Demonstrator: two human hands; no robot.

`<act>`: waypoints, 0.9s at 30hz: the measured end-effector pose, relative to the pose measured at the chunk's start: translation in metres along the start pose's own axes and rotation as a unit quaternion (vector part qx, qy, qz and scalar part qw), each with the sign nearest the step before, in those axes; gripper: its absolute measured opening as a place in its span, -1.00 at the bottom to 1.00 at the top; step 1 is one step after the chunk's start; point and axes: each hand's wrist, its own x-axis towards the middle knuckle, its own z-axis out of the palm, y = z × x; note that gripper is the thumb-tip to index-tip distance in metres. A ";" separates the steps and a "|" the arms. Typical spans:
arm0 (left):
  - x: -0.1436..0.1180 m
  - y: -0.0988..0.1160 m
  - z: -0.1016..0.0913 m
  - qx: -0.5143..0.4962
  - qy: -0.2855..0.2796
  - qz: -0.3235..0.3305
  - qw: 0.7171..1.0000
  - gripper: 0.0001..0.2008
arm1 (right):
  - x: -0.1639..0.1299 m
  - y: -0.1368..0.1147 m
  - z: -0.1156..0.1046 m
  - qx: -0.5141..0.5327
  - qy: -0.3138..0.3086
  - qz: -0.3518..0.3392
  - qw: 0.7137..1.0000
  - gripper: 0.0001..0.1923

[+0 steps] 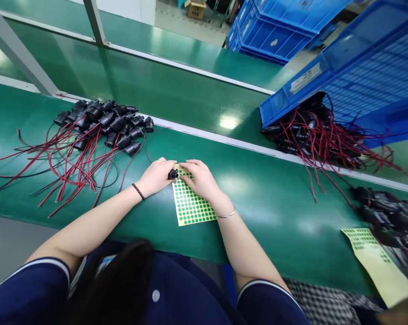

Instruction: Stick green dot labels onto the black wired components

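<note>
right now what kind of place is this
Probably a factory assembly line: a long green workbench, piles of black connectors with red wires, blue crates, and a green dot sticker sheet.

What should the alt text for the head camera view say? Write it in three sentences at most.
A person's left hand holds a small black plug over a yellow sheet of green dot stickers, which the right hand touches. A pile of wired plugs lies to the left on the green table.

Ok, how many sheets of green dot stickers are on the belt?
2: one sticker sheet under both hands at centre, another sheet at lower right, partly covered by black parts.
</note>
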 end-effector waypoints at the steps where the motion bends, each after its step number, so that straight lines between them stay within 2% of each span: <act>1: 0.001 0.000 0.002 0.010 -0.011 -0.009 1.000 -0.65 | 0.001 0.000 0.001 -0.001 0.001 0.004 1.000 -0.63; 4: 0.003 0.001 0.005 0.022 -0.025 -0.030 0.999 -0.75 | 0.002 0.002 0.002 0.003 0.001 0.008 1.000 -0.65; 9: 0.002 0.000 0.006 0.022 -0.014 -0.032 0.999 -0.87 | 0.000 0.001 0.002 -0.005 0.029 0.001 1.000 -0.73; 13: 0.001 -0.002 0.009 0.009 0.009 -0.015 1.000 -0.89 | -0.002 -0.002 0.001 -0.039 0.059 -0.017 0.997 -0.86; 17: 0.001 -0.006 0.012 -0.014 0.028 -0.004 0.999 -0.87 | -0.002 -0.005 -0.002 -0.071 0.076 -0.036 0.994 -0.84; 21: 0.002 -0.007 0.014 -0.028 0.037 -0.005 0.999 -0.86 | -0.001 -0.006 -0.004 -0.076 0.060 -0.031 0.995 -0.84; 24: 0.001 -0.006 0.013 -0.047 0.035 -0.012 0.998 -0.84 | -0.001 -0.010 -0.006 -0.020 0.061 -0.015 0.998 -0.86; 27: -0.002 -0.007 0.010 -0.087 0.064 -0.018 0.994 -0.77 | -0.002 -0.020 -0.009 0.141 0.096 0.059 0.984 -0.90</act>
